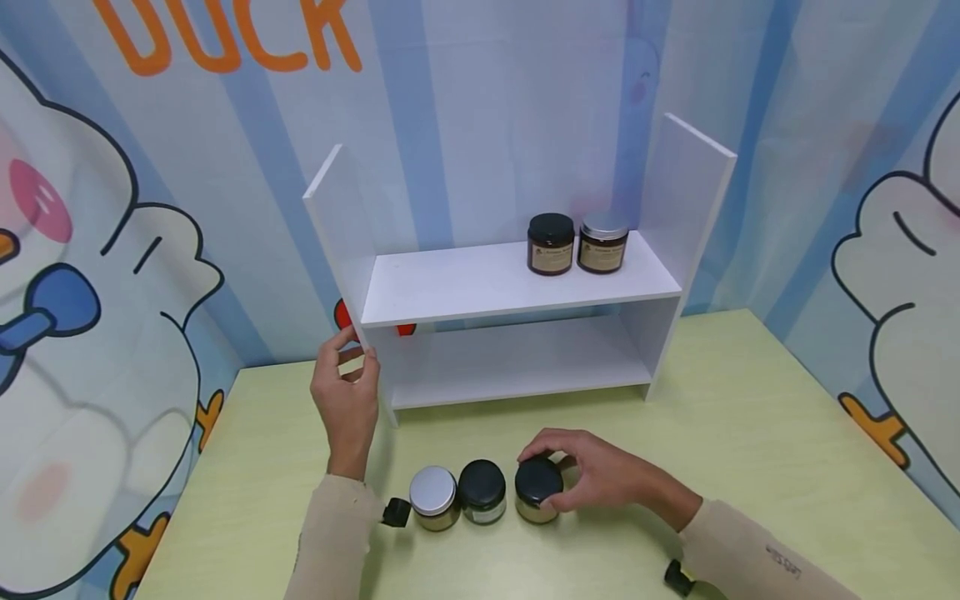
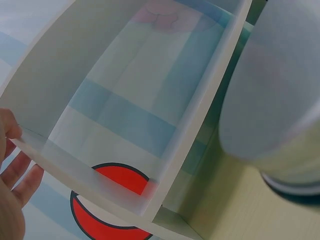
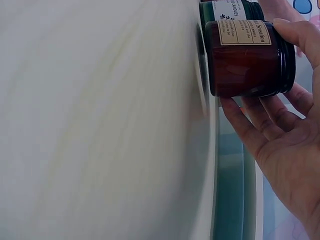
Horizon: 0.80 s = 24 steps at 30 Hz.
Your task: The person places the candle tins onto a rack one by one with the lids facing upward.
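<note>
My left hand (image 1: pixel 347 392) holds the front edge of the left side panel of a white shelf (image 1: pixel 517 287), thumb on one face and fingers on the other. With my right hand (image 1: pixel 600 467) I grip a black-lidded candle jar (image 1: pixel 537 492), thumb and fingers around its lid. The right wrist view shows this candle jar (image 3: pixel 242 62) as dark amber glass with a tan label. To its left on the table stand another black-lidded jar (image 1: pixel 482 492) with a pale label and a silver-lidded jar (image 1: pixel 434 498), side by side.
On the shelf's upper board, toward the right, sit a black-lidded jar (image 1: pixel 551 244) and a silver-lidded jar (image 1: pixel 602 243). Both side panels rise above that board. The shelf stands on a pale green table (image 1: pixel 757 433), before a cartoon-printed backdrop (image 1: pixel 487 117).
</note>
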Available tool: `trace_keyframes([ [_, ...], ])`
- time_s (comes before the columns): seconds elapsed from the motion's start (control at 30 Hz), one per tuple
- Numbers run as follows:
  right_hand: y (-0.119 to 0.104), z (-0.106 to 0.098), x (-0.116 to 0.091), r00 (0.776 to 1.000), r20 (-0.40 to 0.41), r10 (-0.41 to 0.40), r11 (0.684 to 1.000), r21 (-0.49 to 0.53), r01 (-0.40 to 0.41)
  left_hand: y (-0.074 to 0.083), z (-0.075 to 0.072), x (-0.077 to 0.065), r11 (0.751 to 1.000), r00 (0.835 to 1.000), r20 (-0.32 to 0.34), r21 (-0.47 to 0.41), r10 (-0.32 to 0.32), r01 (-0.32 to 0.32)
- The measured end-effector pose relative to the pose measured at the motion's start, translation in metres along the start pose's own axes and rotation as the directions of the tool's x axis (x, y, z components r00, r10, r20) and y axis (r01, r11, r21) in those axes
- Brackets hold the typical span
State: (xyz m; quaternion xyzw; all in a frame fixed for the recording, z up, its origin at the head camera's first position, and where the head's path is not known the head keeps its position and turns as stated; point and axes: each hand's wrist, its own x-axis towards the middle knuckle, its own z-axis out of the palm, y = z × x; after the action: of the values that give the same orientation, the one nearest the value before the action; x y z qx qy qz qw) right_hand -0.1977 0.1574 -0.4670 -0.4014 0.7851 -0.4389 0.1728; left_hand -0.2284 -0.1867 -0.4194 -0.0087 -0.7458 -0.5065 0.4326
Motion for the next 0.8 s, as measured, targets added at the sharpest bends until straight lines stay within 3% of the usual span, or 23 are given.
trace_keyframes([
  [0.8,-0.011,-0.017,0.002,0.999,0.008,-0.031,0.999,-0.027,0.032,0.001,0.000,0.001,1.000,1.000,0.001,0.010,-0.005,0.005],
])
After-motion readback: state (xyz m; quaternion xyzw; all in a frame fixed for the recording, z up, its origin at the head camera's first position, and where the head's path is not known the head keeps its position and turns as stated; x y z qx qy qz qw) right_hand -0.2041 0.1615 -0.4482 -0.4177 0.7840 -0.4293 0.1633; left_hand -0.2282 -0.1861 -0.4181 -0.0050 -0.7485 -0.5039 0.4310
